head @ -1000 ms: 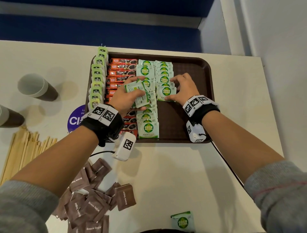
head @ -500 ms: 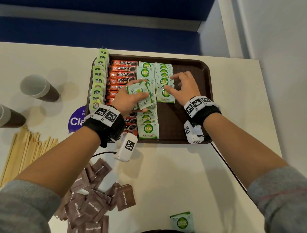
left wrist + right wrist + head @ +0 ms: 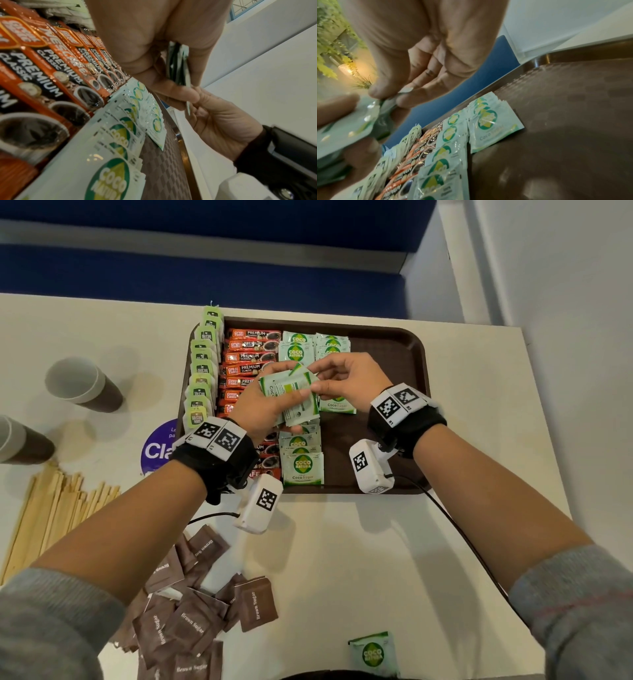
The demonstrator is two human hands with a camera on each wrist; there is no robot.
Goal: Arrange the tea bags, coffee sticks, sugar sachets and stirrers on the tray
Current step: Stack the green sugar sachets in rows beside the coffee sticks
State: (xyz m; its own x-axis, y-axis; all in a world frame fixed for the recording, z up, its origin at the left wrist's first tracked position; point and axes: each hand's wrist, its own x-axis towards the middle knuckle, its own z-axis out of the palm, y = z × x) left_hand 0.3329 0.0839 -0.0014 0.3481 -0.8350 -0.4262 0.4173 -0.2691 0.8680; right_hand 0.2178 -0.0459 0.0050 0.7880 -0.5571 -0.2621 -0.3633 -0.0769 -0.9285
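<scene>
A brown tray (image 3: 394,371) holds a column of green tea bags (image 3: 202,371), a column of orange coffee sticks (image 3: 246,354) and two columns of green-and-white coco sugar sachets (image 3: 301,463), the right one (image 3: 337,404) shorter. Above the tray my left hand (image 3: 260,412) grips a small stack of coco sugar sachets (image 3: 291,395). My right hand (image 3: 346,381) pinches the stack's top sachet at its right edge between thumb and forefinger. The right wrist view shows that pinch on the sachet (image 3: 385,104). The left wrist view shows the stack (image 3: 178,65) edge-on in my left hand.
Brown sugar sachets (image 3: 191,611) lie heaped on the table near my left forearm. Wooden stirrers (image 3: 51,508) lie at the left edge. Two paper cups (image 3: 82,385) (image 3: 20,440) stand at the left. One loose coco sachet (image 3: 373,652) lies at the near edge.
My right hand has left the shorter sachet column on the tray and moved left to pinch the stack in my left hand. The left hand kept its grip.
</scene>
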